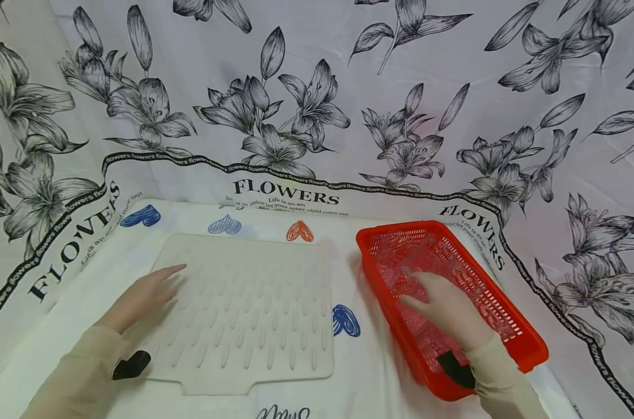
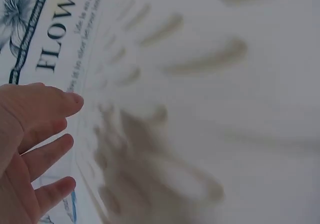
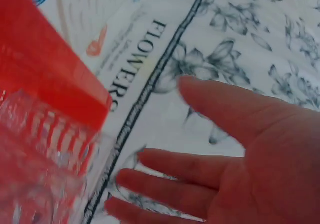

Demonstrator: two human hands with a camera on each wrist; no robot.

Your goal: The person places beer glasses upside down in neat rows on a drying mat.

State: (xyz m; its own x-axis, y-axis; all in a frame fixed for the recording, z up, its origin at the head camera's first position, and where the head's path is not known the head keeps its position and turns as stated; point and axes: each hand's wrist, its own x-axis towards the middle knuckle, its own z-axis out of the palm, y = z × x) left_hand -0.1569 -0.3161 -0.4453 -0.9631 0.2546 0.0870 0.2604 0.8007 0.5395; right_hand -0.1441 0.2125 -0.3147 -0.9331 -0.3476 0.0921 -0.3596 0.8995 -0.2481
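A cream board [image 1: 217,381] with rows of slanted pegs lies flat on the cloth, left of centre. My left hand [image 1: 146,295] hovers by its left edge with fingers extended, holding nothing; the left wrist view shows the same hand [image 2: 37,149] beside the pegs, its shadow on the board. To the right stands a red slotted basket [image 1: 395,323] with clear, see-through plastic pieces [image 3: 37,149] inside, their exact kind hard to tell. Over the basket is my right hand [image 1: 450,308], thumb and fingers spread. In the right wrist view that hand [image 3: 245,159] has nothing in its grasp.
White cloth with heart prints, such as a blue heart [image 1: 346,321] between board and basket, covers the table. A flower-print curtain [image 1: 296,116] rises behind and along both sides, close to the basket's far right edge.
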